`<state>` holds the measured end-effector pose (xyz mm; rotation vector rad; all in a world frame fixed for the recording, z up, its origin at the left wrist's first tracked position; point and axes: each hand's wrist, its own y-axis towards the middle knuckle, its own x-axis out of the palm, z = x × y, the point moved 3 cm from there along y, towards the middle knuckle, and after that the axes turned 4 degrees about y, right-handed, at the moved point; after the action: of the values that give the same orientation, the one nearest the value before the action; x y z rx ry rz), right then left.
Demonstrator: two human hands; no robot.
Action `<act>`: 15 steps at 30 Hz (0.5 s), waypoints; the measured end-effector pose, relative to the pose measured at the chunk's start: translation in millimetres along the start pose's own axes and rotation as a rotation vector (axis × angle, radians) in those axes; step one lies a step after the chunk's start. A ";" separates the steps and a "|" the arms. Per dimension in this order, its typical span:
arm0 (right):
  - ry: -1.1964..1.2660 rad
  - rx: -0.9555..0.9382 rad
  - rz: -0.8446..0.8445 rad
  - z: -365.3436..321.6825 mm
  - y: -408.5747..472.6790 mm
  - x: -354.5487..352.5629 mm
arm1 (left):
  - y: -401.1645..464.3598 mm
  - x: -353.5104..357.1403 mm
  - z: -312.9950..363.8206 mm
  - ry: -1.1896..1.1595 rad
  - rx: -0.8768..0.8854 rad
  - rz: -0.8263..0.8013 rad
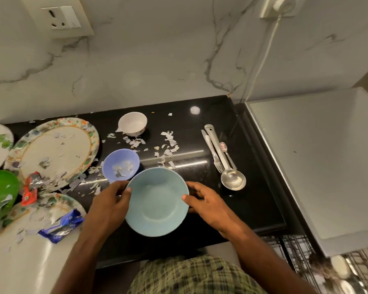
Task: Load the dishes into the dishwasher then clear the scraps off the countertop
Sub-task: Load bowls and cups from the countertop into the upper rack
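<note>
The light blue bowl (157, 202) is held over the front edge of the black countertop (253, 200). It is gripped at two opposite sides of the rim: the left hand (109, 205) and the right hand (207, 205) each have a thumb on the rim and fingers curled under it. The bowl is judged rigid, light and smooth, perhaps slippery, so the two-sided grip seems suitable. The purple bowl (121, 164) stands just beside it and paper scraps (168, 149) lie behind. Open room is seen towards the right front corner, where the dishwasher rack (302, 251) is partly visible below.
</note>
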<state>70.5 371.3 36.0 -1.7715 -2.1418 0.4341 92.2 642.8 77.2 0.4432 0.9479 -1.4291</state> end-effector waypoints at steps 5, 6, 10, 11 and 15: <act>0.088 -0.047 0.181 5.7 -34.1 -51.3 | 0.3 25.1 63.3 -0.073 0.151 -0.147; 0.093 -0.053 0.227 7.7 -42.6 -61.7 | 0.5 32.0 76.9 -0.077 0.185 -0.177; 0.091 -0.074 0.428 19.9 -81.9 -106.2 | -11.8 62.4 140.3 -0.071 0.361 -0.297; 0.103 -0.081 0.476 25.2 -94.4 -118.8 | -16.4 72.4 157.6 -0.072 0.394 -0.326; 0.197 -0.092 0.652 44.9 -150.2 -164.3 | -38.9 120.3 214.5 -0.025 0.543 -0.399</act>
<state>-53.0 181.4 51.1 -2.4339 -1.4355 0.2920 100.8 397.7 120.4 0.6561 0.6362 -2.0634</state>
